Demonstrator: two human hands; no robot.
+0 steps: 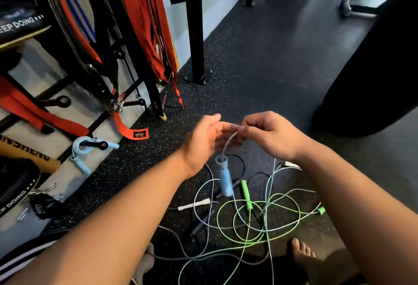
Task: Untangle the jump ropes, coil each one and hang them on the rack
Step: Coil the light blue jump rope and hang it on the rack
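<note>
On the left, a black metal wall rack with ball-tipped pegs carries orange webbing straps, and a coiled pale-blue jump rope with blue foam handles hangs over one lower peg. Below it, several silver carabiner clips lie on the floor beside a black padded item. Moving right, the left hand is raised above the speckled black rubber floor, palm turned toward the other hand, fingers loosely spread and apart; whether its fingertips touch the cord cannot be told. A grey-white rope cord rises from a light-blue cylindrical handle, which hangs tilted below and between the two hands. On the floor beneath lies a tangle: a white plastic handle, a black handle, a bright green handle and looping green cord interlaced with grey cord. The right hand is closed in a pinch on the upper end of the grey-white cord. A bare foot rests at the tangle's lower right edge. A large black punching bag stands at far right.
</note>
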